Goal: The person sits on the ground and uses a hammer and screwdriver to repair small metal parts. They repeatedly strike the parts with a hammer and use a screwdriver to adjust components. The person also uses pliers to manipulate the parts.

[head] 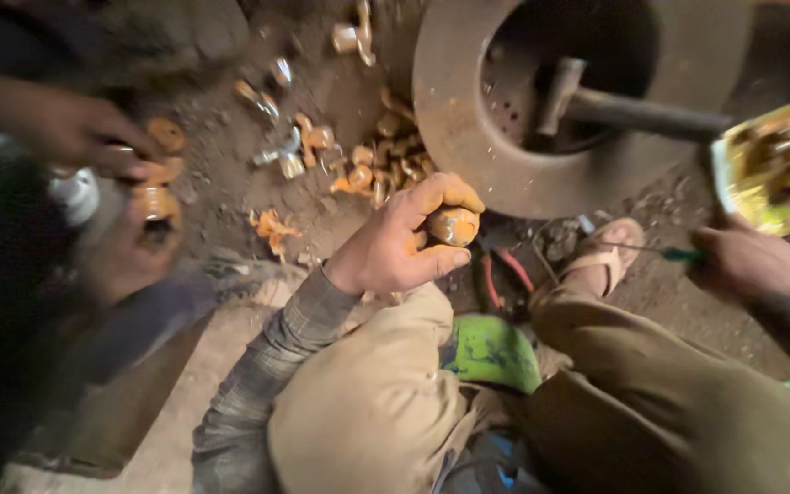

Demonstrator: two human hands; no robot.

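Down low over the dirt floor (230,165): left hand (395,245) wrapped tight around a small rusty orange fitting (453,225), held near the knees, just in front of a big rusted metal ring (450,110). Right hand (747,263) closed on a thin green-handled tool (660,252), off to the right. Pile of similar orange fittings (381,165) scattered farther off. Hammer (596,102) lying inside the ring. Another person's hand (75,128) at far left, fingering orange pieces.
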